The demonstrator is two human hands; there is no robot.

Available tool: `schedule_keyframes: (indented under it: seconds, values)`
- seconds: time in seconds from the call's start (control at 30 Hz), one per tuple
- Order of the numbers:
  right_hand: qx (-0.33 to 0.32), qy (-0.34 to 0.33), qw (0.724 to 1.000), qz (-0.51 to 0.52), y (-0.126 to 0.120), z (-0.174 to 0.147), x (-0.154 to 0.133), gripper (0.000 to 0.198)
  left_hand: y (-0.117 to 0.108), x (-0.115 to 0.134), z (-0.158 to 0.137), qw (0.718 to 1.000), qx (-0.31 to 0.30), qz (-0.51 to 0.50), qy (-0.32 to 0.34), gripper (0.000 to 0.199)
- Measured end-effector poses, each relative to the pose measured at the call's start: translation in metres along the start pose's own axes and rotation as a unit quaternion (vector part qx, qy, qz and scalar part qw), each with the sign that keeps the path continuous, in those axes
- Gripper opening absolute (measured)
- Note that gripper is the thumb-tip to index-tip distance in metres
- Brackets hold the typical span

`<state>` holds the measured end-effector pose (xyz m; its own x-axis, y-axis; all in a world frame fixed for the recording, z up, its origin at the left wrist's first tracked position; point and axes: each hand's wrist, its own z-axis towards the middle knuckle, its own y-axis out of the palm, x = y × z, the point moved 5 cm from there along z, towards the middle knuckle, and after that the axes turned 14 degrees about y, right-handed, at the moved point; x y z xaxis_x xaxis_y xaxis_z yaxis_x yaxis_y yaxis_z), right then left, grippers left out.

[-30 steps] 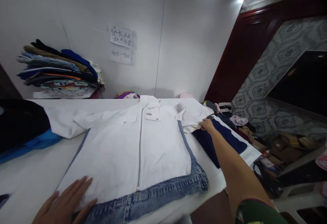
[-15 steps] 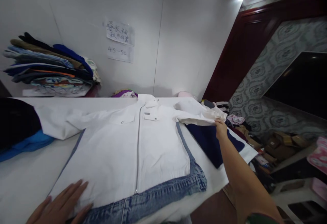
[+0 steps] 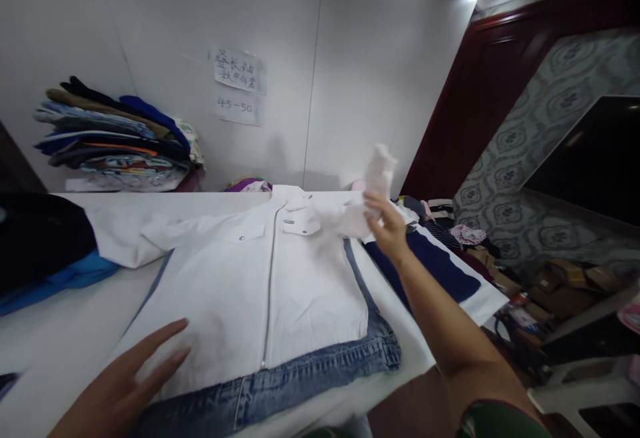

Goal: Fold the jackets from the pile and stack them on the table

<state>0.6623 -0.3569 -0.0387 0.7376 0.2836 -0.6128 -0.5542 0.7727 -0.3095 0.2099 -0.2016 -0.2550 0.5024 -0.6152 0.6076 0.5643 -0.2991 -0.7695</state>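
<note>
A: How are the hands seen?

B: Left hand spread, thumb and forefinger apart, nothing held; placed over the jacket's lower left. Contact cannot be told. Right hand raised by the jacket's right side, fingers part bent. Right sleeve seen blurred at those fingers, its end lifted upright against the wall. Whether it is gripped cannot be told.

A: And the jacket?

B: White, laid front up on the counter, collar towards the wall. Zip down the middle, flap pocket on each side of it. Left sleeve stretched out sideways. Denim laid beneath, shown along both sides and below the hem.

A: Anything beside it?

B: To the right, navy cloth. To the left, black cloth above blue cloth, reached by the left sleeve.

A: Farther out?

B: Folded clothes stacked by the wall, far left. Handwritten papers fixed to the wall. Boxes heaped at far right, below a dark screen.
</note>
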Motion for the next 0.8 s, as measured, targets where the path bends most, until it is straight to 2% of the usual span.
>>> schedule_keyframes:
  seconds: [0.03, 0.07, 0.13, 0.2, 0.23, 0.27, 0.33, 0.4, 0.47, 0.53, 0.6, 0.7, 0.8]
  values:
    - [-0.093, -0.038, 0.995, -0.008, 0.026, -0.016, -0.025, 0.021, -0.002, 0.02, 0.008, 0.996, 0.032, -0.076, -0.032, 0.046]
    - [-0.192, -0.079, 0.978, -0.014, 0.052, -0.036, -0.046, 0.023, 0.001, 0.044, 0.017, 0.985, 0.037, -0.164, -0.043, 0.05]
    - [-0.359, -0.15, 0.92, -0.034, 0.095, -0.084, -0.073, 0.023, 0.015, 0.09, 0.034, 0.927, 0.046, -0.366, -0.068, 0.067]
    - [-0.45, -0.182, 0.873, -0.035, 0.122, -0.126, -0.08, 0.019, 0.038, 0.126, 0.046, 0.849, -0.002, -0.514, -0.123, 0.075]
    - [-0.474, -0.18, 0.861, -0.029, 0.128, -0.142, -0.078, 0.019, 0.048, 0.139, 0.049, 0.809, -0.028, -0.567, -0.151, 0.073]
    - [-0.483, -0.163, 0.86, -0.02, 0.13, -0.154, -0.073, 0.02, 0.057, 0.148, 0.052, 0.775, -0.043, -0.604, -0.178, 0.07]
    - [-0.455, -0.087, 0.886, -0.001, 0.119, -0.166, -0.054, 0.022, 0.067, 0.152, 0.055, 0.735, -0.029, -0.64, -0.221, 0.06]
    - [-0.374, 0.026, 0.927, -0.002, 0.091, -0.168, -0.025, 0.025, 0.069, 0.147, 0.056, 0.725, 0.013, -0.638, -0.259, 0.056]
    - [-0.262, 0.154, 0.952, -0.04, 0.052, -0.172, 0.011, 0.028, 0.068, 0.144, 0.056, 0.722, 0.029, -0.629, -0.286, 0.055]
    - [-0.158, 0.294, 0.938, -0.094, 0.013, -0.184, 0.047, 0.036, 0.062, 0.147, 0.061, 0.716, 0.032, -0.634, -0.29, 0.053]
    - [-0.121, 0.399, 0.902, -0.114, -0.013, -0.203, 0.073, 0.05, 0.05, 0.158, 0.075, 0.705, 0.048, -0.66, -0.255, 0.049]
    - [-0.121, 0.493, 0.858, -0.074, -0.025, -0.225, 0.088, 0.069, 0.02, 0.185, 0.11, 0.686, 0.075, -0.706, -0.159, 0.043]
    - [-0.129, 0.533, 0.836, -0.012, -0.022, -0.227, 0.081, 0.081, -0.014, 0.217, 0.155, 0.681, 0.077, -0.726, -0.056, 0.042]
